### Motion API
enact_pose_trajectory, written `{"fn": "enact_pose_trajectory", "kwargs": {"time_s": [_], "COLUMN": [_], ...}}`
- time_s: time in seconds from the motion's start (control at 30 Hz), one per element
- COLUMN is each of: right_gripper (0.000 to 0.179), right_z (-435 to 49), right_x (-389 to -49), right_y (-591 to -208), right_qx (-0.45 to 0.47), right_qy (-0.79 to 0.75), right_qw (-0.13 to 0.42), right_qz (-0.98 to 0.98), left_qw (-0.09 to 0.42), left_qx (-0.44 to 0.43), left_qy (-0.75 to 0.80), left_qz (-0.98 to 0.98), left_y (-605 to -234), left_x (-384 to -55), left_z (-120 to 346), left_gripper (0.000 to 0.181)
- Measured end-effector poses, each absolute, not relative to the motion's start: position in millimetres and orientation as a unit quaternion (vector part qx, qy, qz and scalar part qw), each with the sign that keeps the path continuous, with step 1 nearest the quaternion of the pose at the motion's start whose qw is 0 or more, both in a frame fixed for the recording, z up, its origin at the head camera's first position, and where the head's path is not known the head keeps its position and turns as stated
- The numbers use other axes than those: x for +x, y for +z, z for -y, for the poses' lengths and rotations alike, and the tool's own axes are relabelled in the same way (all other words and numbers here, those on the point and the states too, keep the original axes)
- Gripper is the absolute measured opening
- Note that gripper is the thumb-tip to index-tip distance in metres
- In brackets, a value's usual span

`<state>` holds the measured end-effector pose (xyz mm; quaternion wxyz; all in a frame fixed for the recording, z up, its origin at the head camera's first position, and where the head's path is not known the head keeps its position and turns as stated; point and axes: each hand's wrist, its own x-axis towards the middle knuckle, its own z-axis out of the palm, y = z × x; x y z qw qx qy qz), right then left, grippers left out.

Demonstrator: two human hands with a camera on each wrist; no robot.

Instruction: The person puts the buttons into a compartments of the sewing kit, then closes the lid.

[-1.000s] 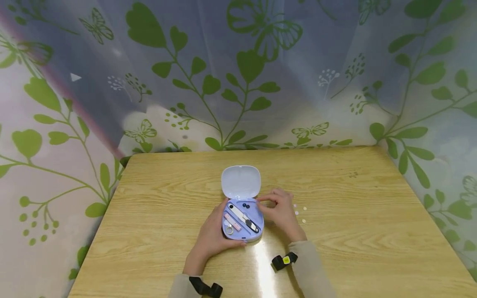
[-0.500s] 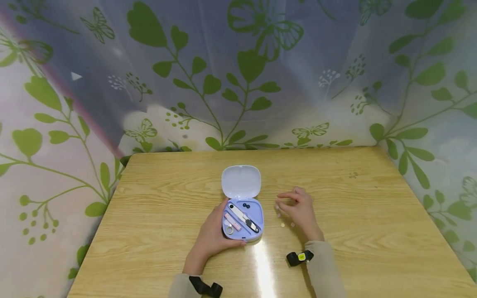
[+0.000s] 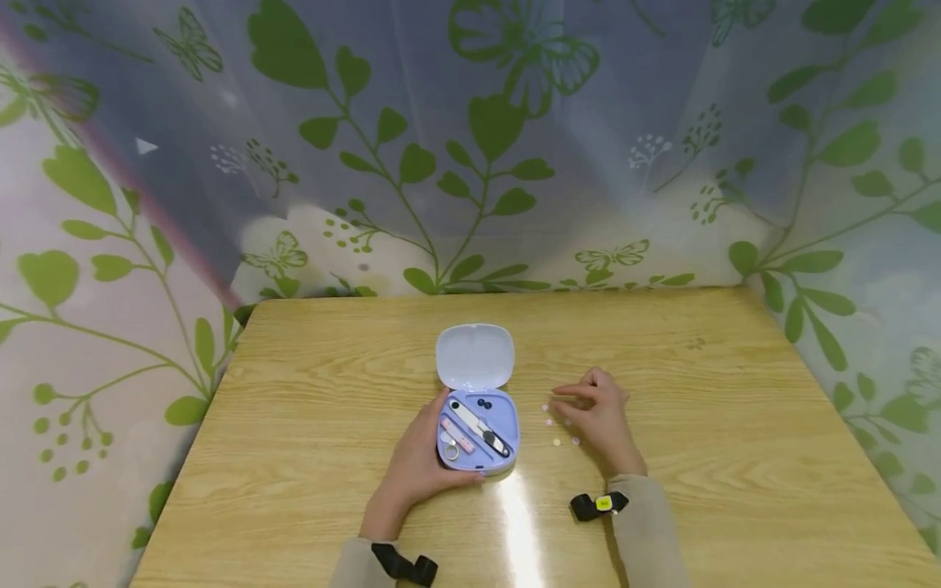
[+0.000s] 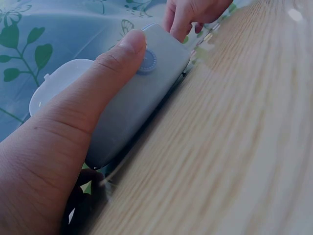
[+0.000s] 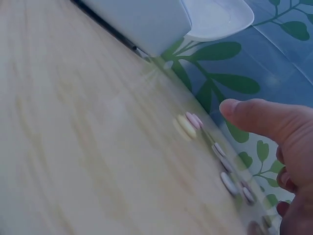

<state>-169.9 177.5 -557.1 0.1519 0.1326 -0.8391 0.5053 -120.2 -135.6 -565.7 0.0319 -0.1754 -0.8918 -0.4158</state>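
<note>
Overhead only, inside case (image 3: 503, 418), left-wrist view only, round button (image 4: 148, 62).

Bench (image 3: 316, 367): honey-yellow, streaked with darker wood grain and crossed by a white glare. Case (image 3: 503, 420): lavender-blue inside, its wall pale grey with a bluer dial (image 4: 146, 62); lid (image 3: 475, 357), milky white. Within: cutter (image 3: 479, 429), white and black; strip (image 3: 457, 437), pink; ring (image 3: 448, 453), silvery; buttons (image 3: 484, 403), near-black. Discs on the bench: one yellow disc (image 5: 186, 127), others pale pink or whitish. Sleeves (image 3: 647, 531): plain beige. Right wristband (image 3: 604, 504): black with a bright yellow patch; left wristband (image 3: 403, 565), black. Hanging cloth (image 3: 588, 180): dusky blue paling to cream, printed with green leaves, green butterflies and white sprigs, a pinkish band slanting at left.
</note>
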Motion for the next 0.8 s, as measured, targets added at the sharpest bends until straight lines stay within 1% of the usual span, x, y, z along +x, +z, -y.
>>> {"fn": "enact_pose_trajectory", "kwargs": {"time_s": [0.2, 0.53, 0.8], "right_gripper": [0.019, 0.019, 0.012], "right_z": [-176.6, -174.1, -171.1], "right_x": [-169.0, -170.4, -171.5], "right_y": [-560.0, -563.9, -563.8], "right_qx": [0.138, 0.142, 0.151], "right_qy": [0.483, 0.451, 0.436], "right_qw": [0.143, 0.143, 0.145], "right_qz": [0.853, 0.870, 0.875], "left_qw": [0.041, 0.038, 0.040], "left_qx": [-0.181, -0.180, -0.182], "left_qy": [-0.416, -0.418, -0.415], "left_qz": [0.890, 0.889, 0.891], "left_y": [-564.4, -563.4, -565.4], "left_x": [-120.9, -119.5, -120.1], "left_z": [134.6, 137.0, 139.1], "left_gripper": [0.137, 0.136, 0.137]}}
